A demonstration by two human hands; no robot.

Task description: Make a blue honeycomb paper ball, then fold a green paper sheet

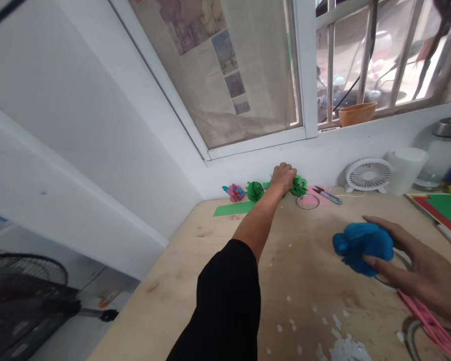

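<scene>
My left hand [283,176] reaches far across the wooden table [195,260] to the back wall. Its fingers are closed on a green paper flower [298,186]. Another green paper flower [254,191] and a pink one with blue bits [234,192] lie just left of it, beside a green paper strip [233,208]. My right hand [409,263] rests at the near right with fingers wrapped around a blue paper flower [363,245].
Small thread snips [327,195] and a wire ring [307,201] lie on pink paper near the wall. A white desk fan [368,175], a white roll [406,170] and a jar [443,150] stand at the back right. Pink scissors [430,323] and paper scraps [342,346] lie near me. A floor fan [22,301] stands left.
</scene>
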